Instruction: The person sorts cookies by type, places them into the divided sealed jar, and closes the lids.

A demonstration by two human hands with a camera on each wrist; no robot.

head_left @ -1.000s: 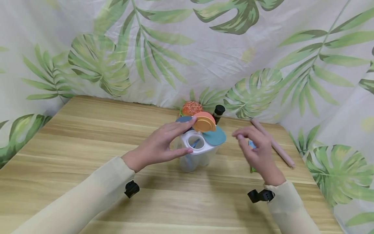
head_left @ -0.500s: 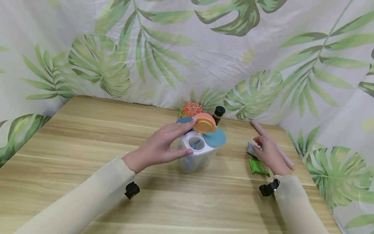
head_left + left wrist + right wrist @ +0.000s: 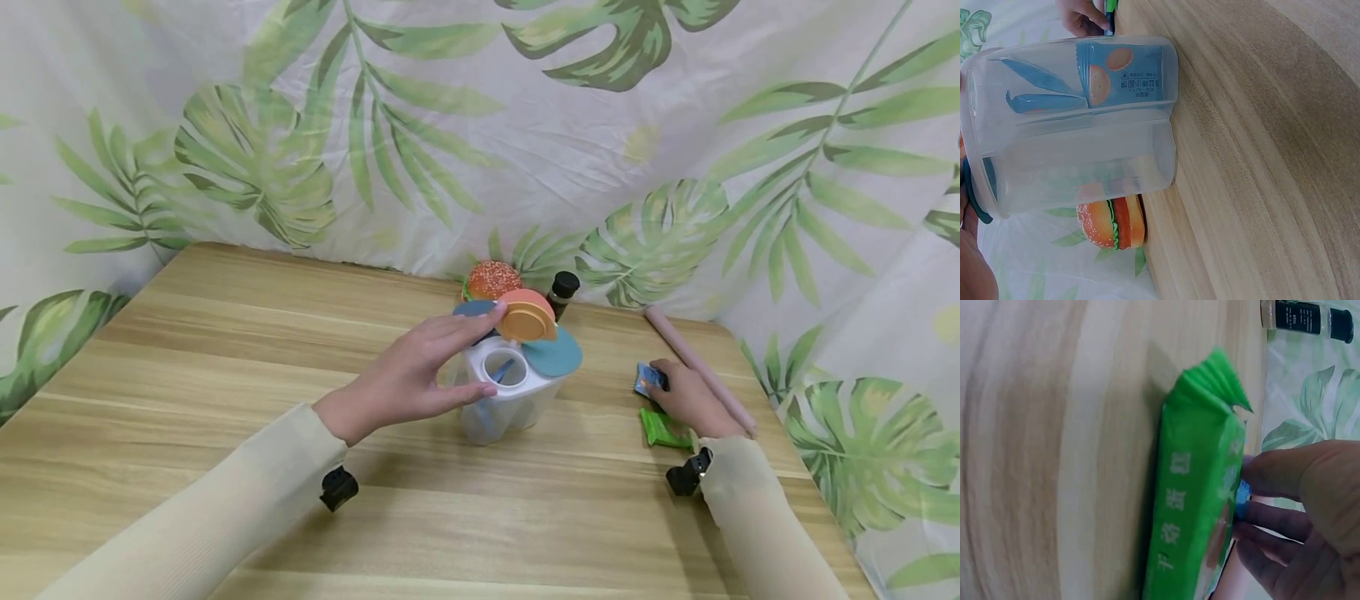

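With fingers spread wide, the left hand (image 3: 408, 371) spanned the lidded container (image 3: 498, 417). At right on the desk (image 3: 187, 375), the right hand (image 3: 690, 400) pinched a blue snack packet (image 3: 647, 379), partly hidden by its fingers; the right wrist view cropped the green snack packet (image 3: 1194, 469).

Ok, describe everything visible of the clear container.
The container looks like translucent plastic and stands upright on the table. Its white top has an orange lid, raised beside a round opening, a flat teal lid and a partly hidden dark blue lid. At least one blue packet sits inside. The left hand touches the top, thumb at the front edge, a fingertip by the orange lid.
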